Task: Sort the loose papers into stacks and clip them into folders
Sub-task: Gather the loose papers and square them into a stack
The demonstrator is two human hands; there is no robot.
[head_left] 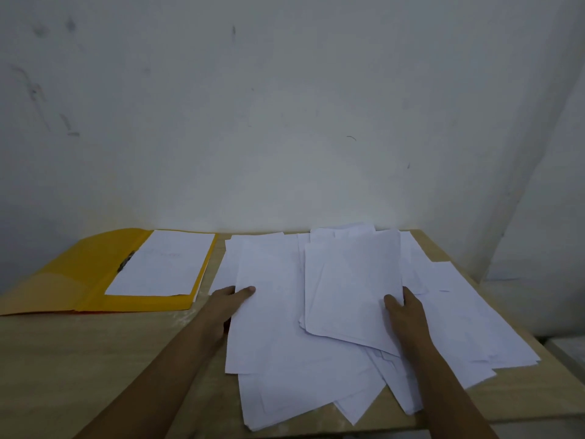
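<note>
1. White loose papers are lying in a scattered, overlapping heap on the right half of the wooden table; the sheets are too many and too overlapped to count.
2. One yellow folder is lying open at the far left, well apart from the heap's middle; one stack of clipped sheets is sitting inside it, under one dark clip at its left edge.
3. Both hands are working directly on the heap; the left hand is pinching the left edge of a long sheet, thumb on top; the right hand is gripping a small bundle by its near right edge.
4. Each held sheet is running with its long axis away from the person, toward the wall.
5. The folder is lying to the left of both hands; the left hand is nearer to it, so any carry toward the folder probably suits that hand.
</note>
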